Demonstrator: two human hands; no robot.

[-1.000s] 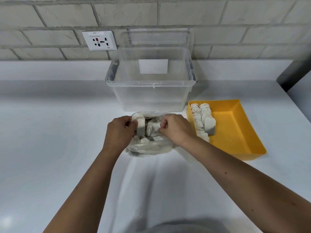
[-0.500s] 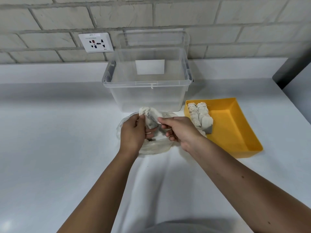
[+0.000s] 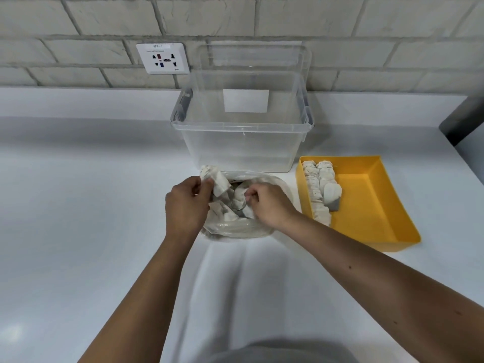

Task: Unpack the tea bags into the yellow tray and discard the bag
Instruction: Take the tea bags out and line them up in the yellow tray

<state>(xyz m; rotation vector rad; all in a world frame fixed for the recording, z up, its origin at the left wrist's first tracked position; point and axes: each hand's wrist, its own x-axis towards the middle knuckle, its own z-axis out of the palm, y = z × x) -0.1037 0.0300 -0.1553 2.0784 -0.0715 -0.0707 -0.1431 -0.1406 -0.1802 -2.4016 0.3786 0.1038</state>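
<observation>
Tea bags [image 3: 218,183] gripped left hand [image 3: 187,203]; one bag [image 3: 235,229], one tray [image 3: 366,205].

One head-worn camera looks forward and down, close over the counter [image 3: 78,205], facing the brick wall [image 3: 78,22].

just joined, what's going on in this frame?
A person is emptying a clear plastic bag on the white counter. The left hand pinches a clump of tea bags at the bag's far-left rim. The right hand has its fingers curled among the rest inside the bag; what it holds is unclear. The yellow tray to the right has rows of tea bags along its left side. The bag is not yet discarded.
</observation>
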